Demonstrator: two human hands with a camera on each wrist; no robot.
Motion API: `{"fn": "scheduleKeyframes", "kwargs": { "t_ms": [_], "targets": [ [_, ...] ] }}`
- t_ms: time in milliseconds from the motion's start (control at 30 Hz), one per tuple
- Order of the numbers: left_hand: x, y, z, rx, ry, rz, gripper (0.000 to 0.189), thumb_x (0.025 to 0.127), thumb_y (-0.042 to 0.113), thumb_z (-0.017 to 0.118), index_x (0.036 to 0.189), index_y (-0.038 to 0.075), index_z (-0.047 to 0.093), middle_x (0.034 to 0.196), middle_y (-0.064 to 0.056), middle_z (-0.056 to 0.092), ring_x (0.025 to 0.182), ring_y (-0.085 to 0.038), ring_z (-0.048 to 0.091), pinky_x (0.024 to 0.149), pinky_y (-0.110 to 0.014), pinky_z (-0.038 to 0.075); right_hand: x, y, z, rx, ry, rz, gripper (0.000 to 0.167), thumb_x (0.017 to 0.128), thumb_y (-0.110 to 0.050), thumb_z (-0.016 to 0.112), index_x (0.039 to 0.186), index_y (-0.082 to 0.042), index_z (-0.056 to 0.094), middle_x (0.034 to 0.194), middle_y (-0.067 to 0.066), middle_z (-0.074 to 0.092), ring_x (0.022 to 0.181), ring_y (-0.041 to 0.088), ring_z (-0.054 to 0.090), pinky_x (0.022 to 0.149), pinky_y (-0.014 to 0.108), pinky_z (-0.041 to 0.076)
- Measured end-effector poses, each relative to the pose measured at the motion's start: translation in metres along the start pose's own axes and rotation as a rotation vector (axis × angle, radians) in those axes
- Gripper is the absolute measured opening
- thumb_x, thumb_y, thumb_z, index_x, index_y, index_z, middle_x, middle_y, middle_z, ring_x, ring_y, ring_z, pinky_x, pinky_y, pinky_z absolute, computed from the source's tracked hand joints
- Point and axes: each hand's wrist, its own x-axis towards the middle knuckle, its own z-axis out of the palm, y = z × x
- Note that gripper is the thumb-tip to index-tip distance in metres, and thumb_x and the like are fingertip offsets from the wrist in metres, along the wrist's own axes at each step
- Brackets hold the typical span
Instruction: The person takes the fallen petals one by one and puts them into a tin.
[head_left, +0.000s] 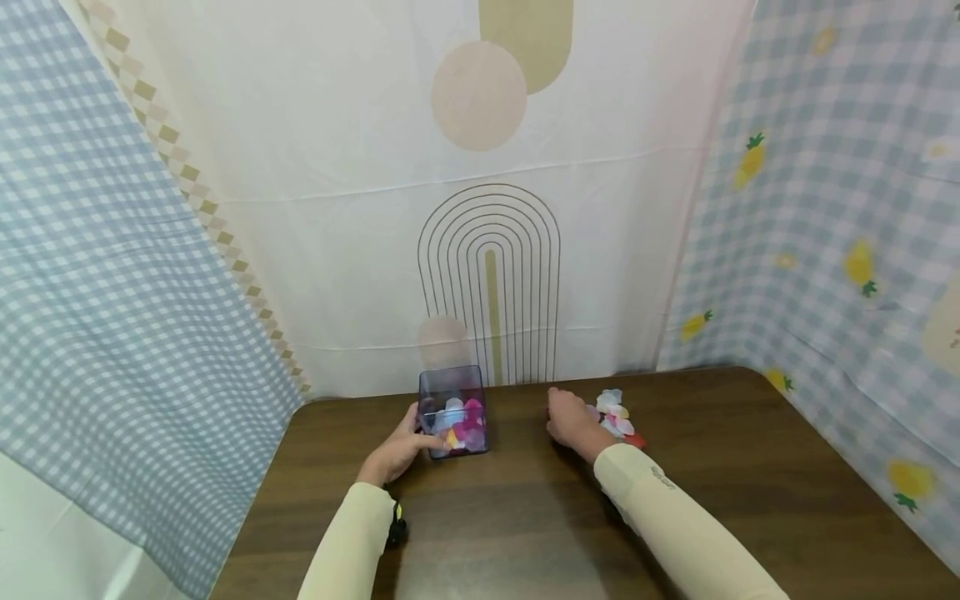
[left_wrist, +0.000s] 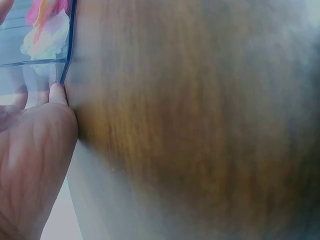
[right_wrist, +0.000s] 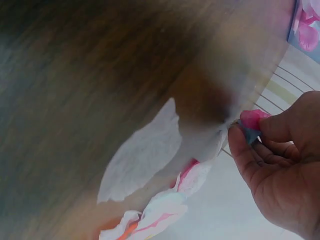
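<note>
A see-through, dark-tinted plastic box [head_left: 450, 382] stands on the table near the wall cloth, with pink, purple, yellow and white artificial petals [head_left: 471, 417] in it. My left hand [head_left: 401, 450] grips its near left corner, thumb along the near side; in the left wrist view the fingers show behind the clear wall. My right hand [head_left: 573, 422] is over the table, right of the box. Between thumb and fingertips it pinches a pink petal [right_wrist: 254, 119] together with a bluish one. A loose petal pile [head_left: 613, 414], white, red and yellow, lies just beyond that hand.
The brown wooden table [head_left: 495, 517] ends at a white printed wall cloth [head_left: 360, 275]. Checked cloths hang at both sides, the right one [head_left: 810, 275] with pineapples. A single white petal [right_wrist: 142, 155] lies near the pile in the right wrist view.
</note>
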Motion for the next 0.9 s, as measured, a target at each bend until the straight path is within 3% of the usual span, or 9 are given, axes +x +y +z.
{"fn": "scheduleKeyframes", "kwargs": {
  "t_ms": [200,367,500,733,900],
  "targets": [
    [0.0,0.0,0.0,0.003,0.006,-0.003,0.098,0.08,0.005,0.085,0.159,0.012,0.028,0.155,-0.018,0.045,0.137,-0.032,0.047,0.12,-0.045,0.036,-0.014,-0.011,-0.016,0.088,0.081,-0.011,0.02,0.088,-0.001,0.067,0.107,-0.005,0.059,0.094,0.014,0.067,0.089,0.036,0.07,0.074,0.053,0.06],
    [-0.001,0.001,0.002,-0.001,0.012,-0.002,0.098,0.079,0.004,0.084,0.16,0.011,0.028,0.155,-0.019,0.045,0.137,-0.032,0.047,0.121,-0.047,0.034,-0.024,-0.021,-0.029,0.143,0.107,0.013,0.005,0.102,-0.008,0.062,0.099,-0.011,0.058,0.087,0.007,0.062,0.082,0.027,0.064,0.069,0.047,0.056],
    [-0.001,0.001,0.003,0.002,0.014,-0.006,0.1,0.079,0.004,0.085,0.161,0.011,0.027,0.156,-0.019,0.045,0.141,-0.033,0.046,0.125,-0.051,0.032,-0.026,-0.022,-0.029,0.186,0.139,0.024,0.009,0.107,-0.015,0.059,0.098,-0.013,0.059,0.086,0.005,0.063,0.079,0.023,0.062,0.064,0.041,0.052],
    [-0.002,0.002,0.006,0.001,0.015,-0.001,0.098,0.08,0.004,0.085,0.159,0.009,0.028,0.155,-0.019,0.047,0.139,-0.032,0.047,0.123,-0.048,0.034,-0.025,-0.028,-0.026,0.302,0.29,-0.158,0.008,0.105,-0.01,0.062,0.097,-0.01,0.064,0.086,0.006,0.07,0.081,0.022,0.065,0.074,0.041,0.056],
    [-0.003,0.002,0.003,0.007,0.012,-0.001,0.098,0.08,0.005,0.085,0.159,0.011,0.027,0.157,-0.02,0.043,0.142,-0.034,0.044,0.124,-0.051,0.032,-0.027,-0.047,-0.03,0.361,0.326,-0.216,0.006,0.106,-0.01,0.063,0.101,-0.009,0.066,0.092,0.006,0.071,0.084,0.019,0.064,0.077,0.04,0.056]
  ]
}}
